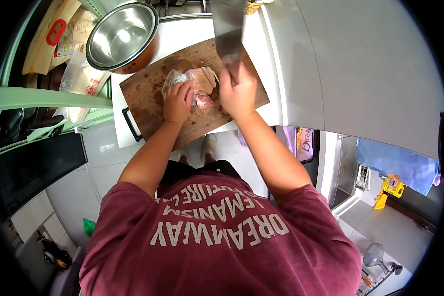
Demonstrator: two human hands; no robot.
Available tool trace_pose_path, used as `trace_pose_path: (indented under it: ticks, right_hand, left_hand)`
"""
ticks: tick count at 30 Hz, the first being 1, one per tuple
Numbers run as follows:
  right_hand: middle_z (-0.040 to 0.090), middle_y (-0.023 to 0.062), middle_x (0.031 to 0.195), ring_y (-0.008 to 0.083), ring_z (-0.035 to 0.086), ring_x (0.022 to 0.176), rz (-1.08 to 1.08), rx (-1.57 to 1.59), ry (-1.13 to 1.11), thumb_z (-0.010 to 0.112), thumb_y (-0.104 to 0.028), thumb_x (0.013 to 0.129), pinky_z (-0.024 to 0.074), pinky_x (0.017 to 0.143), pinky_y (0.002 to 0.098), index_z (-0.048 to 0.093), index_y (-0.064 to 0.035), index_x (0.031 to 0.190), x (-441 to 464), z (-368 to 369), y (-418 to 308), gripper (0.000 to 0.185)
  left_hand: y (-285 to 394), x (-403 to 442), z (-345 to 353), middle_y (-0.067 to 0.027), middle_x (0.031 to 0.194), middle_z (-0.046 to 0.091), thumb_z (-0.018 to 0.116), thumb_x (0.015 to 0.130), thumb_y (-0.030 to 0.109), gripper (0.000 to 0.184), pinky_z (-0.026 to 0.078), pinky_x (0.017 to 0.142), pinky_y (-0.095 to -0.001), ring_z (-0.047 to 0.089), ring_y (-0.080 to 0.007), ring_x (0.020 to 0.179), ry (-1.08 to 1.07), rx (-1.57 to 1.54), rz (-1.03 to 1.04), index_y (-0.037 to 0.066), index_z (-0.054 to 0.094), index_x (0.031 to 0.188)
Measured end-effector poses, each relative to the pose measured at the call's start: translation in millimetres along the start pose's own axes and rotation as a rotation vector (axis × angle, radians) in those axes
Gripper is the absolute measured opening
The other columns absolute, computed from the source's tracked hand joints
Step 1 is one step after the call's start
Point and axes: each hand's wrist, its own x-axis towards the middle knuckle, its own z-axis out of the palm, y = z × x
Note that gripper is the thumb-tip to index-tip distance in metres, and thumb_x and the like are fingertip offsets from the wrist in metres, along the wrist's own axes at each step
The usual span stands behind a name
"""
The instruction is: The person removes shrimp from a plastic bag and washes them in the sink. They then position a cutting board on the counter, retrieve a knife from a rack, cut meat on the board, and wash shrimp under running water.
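Observation:
My right hand [239, 93] is wrapped round the handle of a cleaver [228, 30]. The wide blade is raised, points away from me and is partly blurred. My left hand [178, 101] rests on the left side of a piece of meat [202, 81], partly in clear plastic, its fingers lying over the wrap. A small red piece [203, 100] shows at the near end of the meat. All of it lies on a wooden cutting board [148, 101] with wet spots, set at an angle.
A metal pot [125, 37] stands beyond the board's left corner. The board lies on a white counter [175, 34]. Packages [79, 37] fill a green shelf [49, 97] at the left. A grey panel [360, 64] is at the right.

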Motion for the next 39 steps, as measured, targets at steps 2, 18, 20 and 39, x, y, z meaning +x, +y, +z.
trace_pose_path:
  ticks: [2, 18, 20, 39]
  right_hand:
    - [0.065, 0.0261, 0.087, 0.0369, 0.066, 0.085, 0.171, -0.332, -0.220, 0.060, -0.018, 0.081, 0.0517, 0.076, 0.0425, 0.065, -0.0013, 0.099, -14.6, 20.1, 43.3, 0.025]
    - [0.063, 0.0234, 0.078, 0.0398, 0.063, 0.074, -0.066, -0.036, 0.005, 0.057, -0.012, 0.084, 0.0498, 0.067, 0.0437, 0.064, -0.0042, 0.095, 11.8, 7.5, 28.8, 0.015]
    - [0.063, 0.0288, 0.091, 0.0419, 0.063, 0.089, 0.320, -0.494, -0.423, 0.058, -0.016, 0.081, 0.0502, 0.081, 0.0459, 0.065, 0.0010, 0.093, -1.0, 19.0, 49.2, 0.022]
    - [0.066, 0.0160, 0.073, 0.0269, 0.064, 0.068, 0.471, -0.147, -0.272, 0.058, -0.017, 0.086, 0.0491, 0.067, 0.0362, 0.065, -0.0009, 0.098, -1.7, -48.1, 95.1, 0.022]
  left_hand:
    - [0.8, -0.5, 0.4, -0.0053, 0.102, 0.060, 0.064, 0.084, 0.021, 0.027, 0.044, 0.085, -0.0406, 0.055, -0.0274, 0.097, -0.008, 0.006, -0.012, 0.017, 0.064, 0.110]
    - [3.1, 1.6, -4.3, -0.0059, 0.104, 0.060, 0.064, 0.085, 0.021, 0.026, 0.044, 0.085, -0.0410, 0.056, -0.0282, 0.098, -0.011, -0.005, 0.006, 0.016, 0.063, 0.110]
    - [3.2, -0.5, -5.3, -0.0073, 0.106, 0.060, 0.063, 0.086, 0.021, 0.027, 0.044, 0.086, -0.0408, 0.056, -0.0290, 0.098, -0.021, -0.007, 0.000, 0.016, 0.063, 0.112]
    - [-0.2, -2.2, -1.2, -0.0078, 0.102, 0.060, 0.063, 0.086, 0.021, 0.027, 0.042, 0.088, -0.0413, 0.055, -0.0292, 0.099, -0.010, -0.089, 0.016, 0.015, 0.063, 0.112]
